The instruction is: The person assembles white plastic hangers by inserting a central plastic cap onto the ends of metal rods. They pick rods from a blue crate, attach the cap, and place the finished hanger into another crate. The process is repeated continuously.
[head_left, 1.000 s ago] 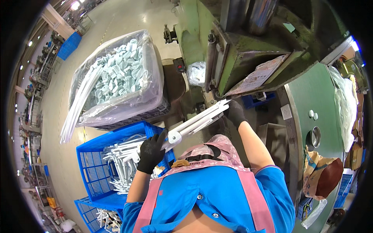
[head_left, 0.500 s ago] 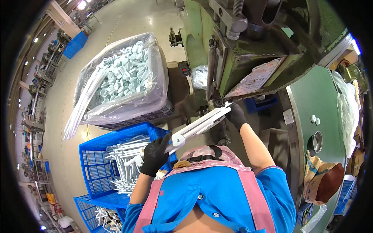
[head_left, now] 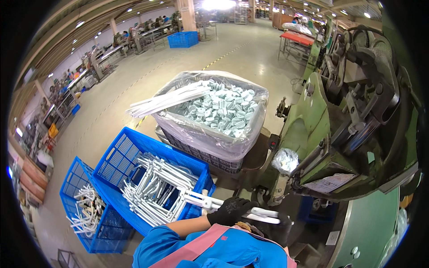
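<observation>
My left hand [head_left: 232,211], in a black glove, is closed around a white tubular frame [head_left: 201,199] with a round joint. The frame lies crosswise in front of my body. Its left end reaches over the near right corner of a blue crate [head_left: 208,179], and its other end shows to the right of my glove. By that right end is my right hand [head_left: 278,230], also dark-gloved; it is blurred and partly hidden, so its fingers cannot be made out. Several white bent tubes [head_left: 154,190] lie piled in the blue crate.
A plastic-lined bin [head_left: 252,138] of pale grey-green small parts [head_left: 223,107] stands ahead, with long white strips [head_left: 167,99] laid across it. A second blue crate [head_left: 105,239] holds more white pieces. The green press machine [head_left: 348,134] and a green-topped table [head_left: 368,228] are at right.
The view has swung up and to the left. The white frame has moved away from the press toward the blue crate, and my left hand now grips it nearer its middle.
</observation>
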{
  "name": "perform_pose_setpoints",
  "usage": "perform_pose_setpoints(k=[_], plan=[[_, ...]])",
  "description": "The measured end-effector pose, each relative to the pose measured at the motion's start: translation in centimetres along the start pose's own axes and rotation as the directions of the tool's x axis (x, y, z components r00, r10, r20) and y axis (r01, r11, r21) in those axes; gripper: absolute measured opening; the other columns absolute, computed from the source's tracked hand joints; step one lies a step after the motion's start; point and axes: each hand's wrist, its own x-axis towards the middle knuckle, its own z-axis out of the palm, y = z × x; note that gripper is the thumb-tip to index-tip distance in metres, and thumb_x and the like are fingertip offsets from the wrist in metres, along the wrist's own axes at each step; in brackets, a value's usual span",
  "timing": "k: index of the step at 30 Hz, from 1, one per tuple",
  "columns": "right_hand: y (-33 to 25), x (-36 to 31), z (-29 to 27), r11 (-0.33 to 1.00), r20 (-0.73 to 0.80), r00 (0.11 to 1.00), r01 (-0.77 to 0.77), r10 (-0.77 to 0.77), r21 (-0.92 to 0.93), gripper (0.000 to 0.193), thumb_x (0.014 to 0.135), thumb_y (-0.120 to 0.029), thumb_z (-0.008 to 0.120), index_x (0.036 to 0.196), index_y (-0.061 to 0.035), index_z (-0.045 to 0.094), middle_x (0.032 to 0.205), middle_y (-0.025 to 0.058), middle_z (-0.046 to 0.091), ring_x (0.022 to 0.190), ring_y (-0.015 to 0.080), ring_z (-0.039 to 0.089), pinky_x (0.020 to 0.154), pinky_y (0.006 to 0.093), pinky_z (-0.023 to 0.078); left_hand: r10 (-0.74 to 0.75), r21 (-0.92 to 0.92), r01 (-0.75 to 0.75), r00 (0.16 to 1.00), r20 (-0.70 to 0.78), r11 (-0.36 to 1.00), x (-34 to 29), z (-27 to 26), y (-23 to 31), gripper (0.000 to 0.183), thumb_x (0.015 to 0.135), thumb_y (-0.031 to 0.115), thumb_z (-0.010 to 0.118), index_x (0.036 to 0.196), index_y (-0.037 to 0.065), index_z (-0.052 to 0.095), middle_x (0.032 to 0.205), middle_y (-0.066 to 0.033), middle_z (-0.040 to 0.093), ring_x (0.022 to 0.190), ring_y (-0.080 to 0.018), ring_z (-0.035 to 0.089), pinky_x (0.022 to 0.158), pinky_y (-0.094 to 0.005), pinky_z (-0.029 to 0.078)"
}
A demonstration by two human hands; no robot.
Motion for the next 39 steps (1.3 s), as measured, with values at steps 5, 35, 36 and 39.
perform_pose_setpoints(k=[5,35,36,39], plan=[[0.3,4.4,-9.5,0.959,0.127,0.953,-0.282,0.276,0.031,0.047,0.071,-0.016,0.075,0.115,-0.0074,0.061,0.104,0.0157,0.064,0.092,0.0296,0.062,0.081,0.0350,0.049,-0.315,-0.247,0.261,0.925,-0.212,0.933,1.0,-0.7,1.0,0.046,0.064,0.022,0.080,0.105,0.008,0.064,0.094,-0.0139,0.066,0.086,-0.0331,0.064,0.075,-0.0401,0.050],[-0.8,-5.9,-13.2,0.691,0.399,0.821,0.007,0.409,-0.723,0.034,0.062,-0.045,0.074,0.085,-0.0199,0.072,0.072,0.0052,0.067,0.069,0.0266,0.065,0.059,0.0394,0.049,-0.550,0.284,0.544,0.833,-0.064,0.790,13.7,-13.8,-22.2,0.047,0.082,0.039,0.065,0.120,0.011,0.059,0.108,-0.0119,0.067,0.105,-0.0309,0.061,0.091,-0.0423,0.046],[-1.5,-6.3,-12.9,0.619,0.378,0.785,-0.009,0.490,-0.785,0.034,0.062,-0.045,0.074,0.085,-0.0208,0.073,0.074,0.0049,0.068,0.069,0.0262,0.066,0.060,0.0393,0.049,-0.533,0.295,0.502,0.845,0.032,0.813,14.9,-14.1,-22.2,0.056,0.083,0.044,0.063,0.128,0.013,0.054,0.114,-0.0123,0.066,0.111,-0.0301,0.059,0.093,-0.0425,0.044],[-2.3,-7.4,-12.1,0.571,0.322,0.775,-0.061,0.544,-0.819,0.032,0.062,-0.044,0.074,0.086,-0.0222,0.072,0.074,0.0047,0.068,0.070,0.0259,0.066,0.061,0.0394,0.049,-0.543,0.295,0.459,0.756,0.365,0.838,16.3,-12.8,-27.7,0.054,0.085,0.039,0.063,0.131,0.013,0.051,0.123,-0.0131,0.061,0.110,-0.0308,0.058,0.091,-0.0379,0.044]])
